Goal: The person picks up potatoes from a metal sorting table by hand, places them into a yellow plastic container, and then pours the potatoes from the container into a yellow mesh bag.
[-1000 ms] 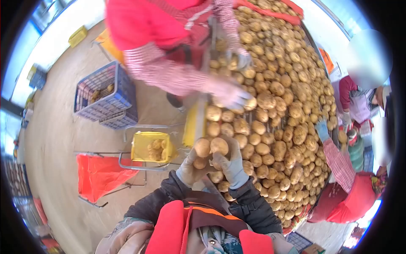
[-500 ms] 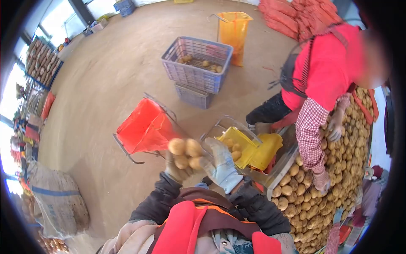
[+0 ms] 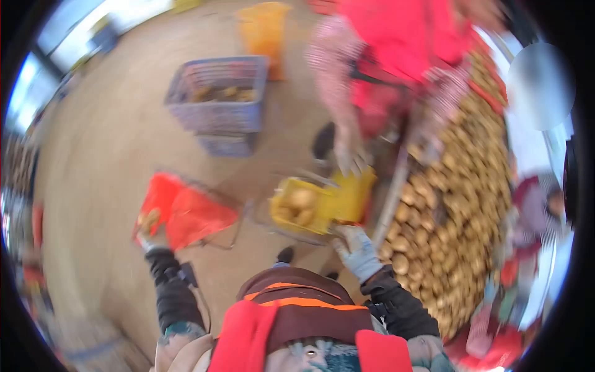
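My left hand (image 3: 154, 239), in a pale glove, is at the left edge of the red bag (image 3: 197, 214), its fingers around tan potatoes (image 3: 149, 219); blur hides how many. That bag hangs open on a metal frame. My right hand (image 3: 358, 253), in a light blue glove, is open with its fingers apart and nothing visible in it. It is just right of the yellow bag (image 3: 280, 218), which has several potatoes (image 3: 301, 204) inside. A yellow flap (image 3: 351, 197) extends from this bag toward the potato pile (image 3: 443, 248).
A co-worker in red (image 3: 403, 43) bends over the pile's edge, one gloved hand (image 3: 352, 156) over the yellow flap. A blue crate (image 3: 217, 115) with potatoes sits on another crate (image 3: 227, 144). Behind stands an orange bag (image 3: 265, 37). A metal edge (image 3: 392, 198) borders the pile.
My hands have moved apart: the left swung left to the red bag with potatoes, the right moved right and down. The co-worker's hand has come to the yellow flap. My view has shifted.
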The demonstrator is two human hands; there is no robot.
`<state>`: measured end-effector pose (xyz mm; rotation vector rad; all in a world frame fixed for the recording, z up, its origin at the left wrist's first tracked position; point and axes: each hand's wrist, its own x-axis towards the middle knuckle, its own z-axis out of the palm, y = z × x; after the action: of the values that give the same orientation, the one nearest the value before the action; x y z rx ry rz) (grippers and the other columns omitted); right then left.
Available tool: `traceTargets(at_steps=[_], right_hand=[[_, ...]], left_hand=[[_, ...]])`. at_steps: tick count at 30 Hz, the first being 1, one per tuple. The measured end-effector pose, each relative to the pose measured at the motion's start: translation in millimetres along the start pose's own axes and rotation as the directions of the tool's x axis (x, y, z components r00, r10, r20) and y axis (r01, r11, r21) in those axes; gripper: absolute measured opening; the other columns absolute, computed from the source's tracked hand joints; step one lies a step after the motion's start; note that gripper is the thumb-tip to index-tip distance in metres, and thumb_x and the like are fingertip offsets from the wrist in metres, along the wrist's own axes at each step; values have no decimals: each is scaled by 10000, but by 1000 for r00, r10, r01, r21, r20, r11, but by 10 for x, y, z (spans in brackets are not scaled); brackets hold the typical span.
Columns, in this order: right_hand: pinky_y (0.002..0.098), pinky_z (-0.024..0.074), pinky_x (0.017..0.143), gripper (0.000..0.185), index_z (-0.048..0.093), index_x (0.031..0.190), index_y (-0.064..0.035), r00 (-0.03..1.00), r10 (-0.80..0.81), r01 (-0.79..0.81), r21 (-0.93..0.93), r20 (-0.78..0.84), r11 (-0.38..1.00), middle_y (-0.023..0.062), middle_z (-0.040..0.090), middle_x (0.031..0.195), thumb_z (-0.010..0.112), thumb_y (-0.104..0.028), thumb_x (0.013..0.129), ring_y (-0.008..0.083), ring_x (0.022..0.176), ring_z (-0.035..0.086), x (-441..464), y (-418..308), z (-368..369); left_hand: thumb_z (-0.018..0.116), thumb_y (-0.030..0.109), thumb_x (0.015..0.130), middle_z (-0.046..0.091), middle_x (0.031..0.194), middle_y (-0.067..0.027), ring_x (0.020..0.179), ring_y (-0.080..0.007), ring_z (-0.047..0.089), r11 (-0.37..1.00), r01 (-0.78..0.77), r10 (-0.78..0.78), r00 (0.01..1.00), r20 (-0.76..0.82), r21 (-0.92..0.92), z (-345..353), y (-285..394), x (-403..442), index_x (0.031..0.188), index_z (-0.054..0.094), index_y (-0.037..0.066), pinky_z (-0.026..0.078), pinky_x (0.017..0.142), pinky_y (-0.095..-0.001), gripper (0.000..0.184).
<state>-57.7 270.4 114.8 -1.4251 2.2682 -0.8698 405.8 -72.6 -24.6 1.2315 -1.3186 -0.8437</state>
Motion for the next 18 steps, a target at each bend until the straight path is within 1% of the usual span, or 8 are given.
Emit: traceTargets(at_steps=[1, 2, 3, 5, 7, 10, 13, 18], right_hand=[[424, 448, 905, 341, 564, 1109, -14, 995, -98, 94, -149, -21, 984, 183, 587, 1089, 653, -186, 829, 361, 1035, 558, -148, 80, -157], [451, 398, 961, 407, 558, 1122, -33, 993, -22, -8, -259, -114, 966, 174, 550, 1149, 676, -255, 802, 364, 1108, 509, -315, 214, -264], [451, 398, 961, 407, 558, 1122, -33, 987, 34, -77, -275, -160, 958, 174, 550, 1149, 676, -255, 802, 364, 1108, 509, -416, 351, -386], [505, 341, 1004, 517, 548, 1176, -42, 844, 158, -381, -366, -513, 849, 170, 519, 1221, 681, -357, 788, 372, 1173, 464, -544, 667, -669], [525, 299, 1030, 588, 532, 1247, -81, 755, 286, -600, -448, -590, 663, 160, 499, 1281, 653, -433, 791, 344, 1226, 434, -837, 1005, -712], [501, 326, 1010, 485, 602, 1195, -160, 859, 316, -512, -668, -402, 541, 119, 564, 1231, 599, -463, 817, 292, 1200, 466, -1204, 1209, -803], [492, 356, 957, 376, 660, 1056, -138, 629, 522, -777, -444, -577, 446, 111, 638, 1069, 567, -430, 838, 290, 1061, 545, -1646, 1501, -1070], [480, 426, 860, 263, 658, 987, -63, 485, 552, -874, -362, -678, 324, 135, 649, 970, 510, -259, 892, 317, 1003, 562, -2326, 1741, -1519]], left_hand=[[484, 298, 971, 648, 974, -134, 896, -215, 630, 669, 483, -602, 798, -30, -564, 46, -42, 126, 1108, 567, -14, 538, 701, -309, 351], [617, 175, 897, 600, 1186, -164, 959, -245, 629, 718, 519, -646, 745, -167, -463, 121, -249, 258, 1260, 515, -14, 484, 924, -356, 421], [608, 223, 911, 523, 1297, -205, 1098, -288, 569, 855, 380, -515, 705, -487, -354, 1031, 1012, -7, 1320, 450, -29, 407, 1024, -388, 506], [611, 178, 907, 471, 1344, -208, 1206, -311, 481, 920, -37, 84, 991, -104, 389, 1428, 870, -141, 1378, 374, -26, 336, 1079, -406, 565], [651, 114, 863, 455, 1353, -196, 1251, -313, 435, 911, -299, 196, 919, 342, 282, 2250, 1383, -738, 1380, 379, -20, 323, 1081, -404, 598], [692, 96, 787, 474, 1321, -183, 1257, -341, 425, 666, -743, 498, 378, 781, -65, 3284, 2031, -1685, 1288, 496, 27, 308, 1075, -455, 542], [714, 184, 743, 490, 1269, -199, 1215, -396, 436, 600, -659, 545, -79, 835, -454, 3980, 2723, -2525, 1246, 527, 49, 322, 1059, -487, 554], [627, 375, 811, 495, 1273, -189, 1148, -383, 491, 431, -706, 332, -455, 826, -562, 4664, 2812, -3548, 1245, 542, 90, 377, 986, -508, 526]])
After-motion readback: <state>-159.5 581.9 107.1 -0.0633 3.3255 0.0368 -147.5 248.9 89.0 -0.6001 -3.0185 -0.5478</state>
